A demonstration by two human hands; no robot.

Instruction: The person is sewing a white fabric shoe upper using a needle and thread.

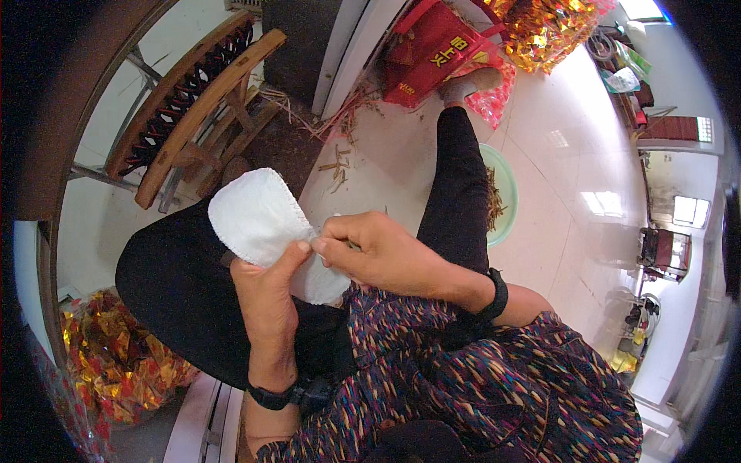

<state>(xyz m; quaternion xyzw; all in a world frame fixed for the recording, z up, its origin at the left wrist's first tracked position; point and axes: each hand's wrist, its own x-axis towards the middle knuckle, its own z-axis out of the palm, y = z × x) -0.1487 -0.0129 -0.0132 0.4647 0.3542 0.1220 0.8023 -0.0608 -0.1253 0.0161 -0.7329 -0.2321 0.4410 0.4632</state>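
A white fabric pad (257, 211) with rounded ends and stitching along its edge lies over my left hand (272, 278). My left thumb presses on top of it near the middle, and the left fingers are hidden beneath. The fingertips of my right hand (370, 249) pinch the pad's edge close to the left thumb. Whether a needle or thread is between them is too small to tell. Under the hands are my lap and black trousers (179, 272).
A wooden folding stool (214, 110) with a woven cord seat stands at the upper left. A pale green basin (506, 191) holding brown sticks is beside my leg. A red bag (425, 58) sits near my foot. Shiny gold and red foil bundles (121, 359) lie at the lower left and top.
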